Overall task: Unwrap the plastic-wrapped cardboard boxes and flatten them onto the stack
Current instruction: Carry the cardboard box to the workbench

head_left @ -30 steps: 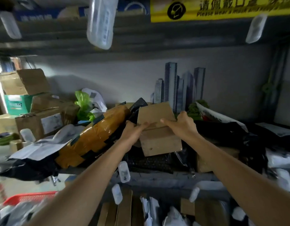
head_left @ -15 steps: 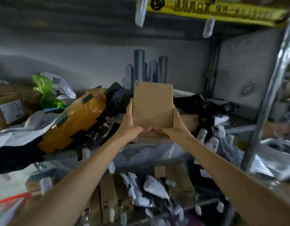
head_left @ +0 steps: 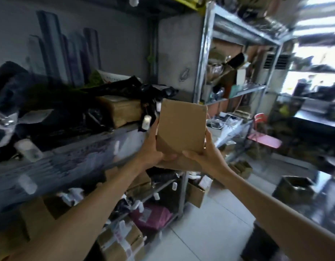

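Note:
A small plain brown cardboard box (head_left: 181,127) is held upright in front of me, clear of the shelf. My left hand (head_left: 153,149) grips its left side and lower corner, thumb on the near face. My right hand (head_left: 204,157) grips its lower right edge, thumb across the bottom of the near face. No plastic wrap shows on this box. Another brown box (head_left: 123,110) lies on the shelf among black plastic bags (head_left: 129,87).
A metal shelf (head_left: 68,153) at left carries bags and parcels, with more boxes (head_left: 121,240) on its lower level. A second metal rack (head_left: 236,95) stands ahead at right. Open boxes (head_left: 293,185) and a dark bin (head_left: 260,243) sit on the tiled floor (head_left: 210,232).
Both hands have lifted the box off the shelf and carried it right. My view has swung right, bringing the second rack and floor into sight.

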Demonstrator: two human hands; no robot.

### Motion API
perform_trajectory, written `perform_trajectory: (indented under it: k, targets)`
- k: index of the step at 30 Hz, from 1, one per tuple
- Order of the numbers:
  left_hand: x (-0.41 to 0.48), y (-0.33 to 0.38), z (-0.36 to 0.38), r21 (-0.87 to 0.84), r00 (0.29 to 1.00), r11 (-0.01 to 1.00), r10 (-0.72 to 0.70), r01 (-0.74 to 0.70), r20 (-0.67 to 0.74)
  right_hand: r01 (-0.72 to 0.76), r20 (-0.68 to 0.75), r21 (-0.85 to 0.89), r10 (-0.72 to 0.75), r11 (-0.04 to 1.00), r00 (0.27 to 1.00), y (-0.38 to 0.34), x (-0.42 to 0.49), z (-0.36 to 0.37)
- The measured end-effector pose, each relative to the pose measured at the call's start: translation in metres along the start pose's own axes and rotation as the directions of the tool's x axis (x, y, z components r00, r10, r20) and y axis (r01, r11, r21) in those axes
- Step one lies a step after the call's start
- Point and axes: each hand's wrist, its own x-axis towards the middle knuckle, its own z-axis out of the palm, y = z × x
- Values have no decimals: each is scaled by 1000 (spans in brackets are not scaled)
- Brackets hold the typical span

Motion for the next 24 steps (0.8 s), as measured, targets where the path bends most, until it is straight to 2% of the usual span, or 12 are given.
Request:
perform_trajectory:
  k: [2, 8, 13, 16, 24]
  targets:
    - [29, 11, 31, -54, 997, 998, 32, -28, 75, -42, -73, 6, 42, 999, 996, 16, 3, -36]
    - [119, 33, 129, -122, 961, 983, 163, -138, 225, -57, -190, -29, 51, 998, 980, 58, 13, -142]
    - [176, 50, 200, -144, 932, 979, 181, -141, 313, -65, -297, -90, 35, 994, 954, 89, 31, -207]
    - [206, 50, 232, -136, 910, 977, 206, -167, 360, -128, -319, -134, 80, 983, 944, 111, 38, -233]
    - [303, 43, 300, -148, 875, 979, 191, -138, 445, -219, -415, -82, 166, 972, 894, 177, 90, -294]
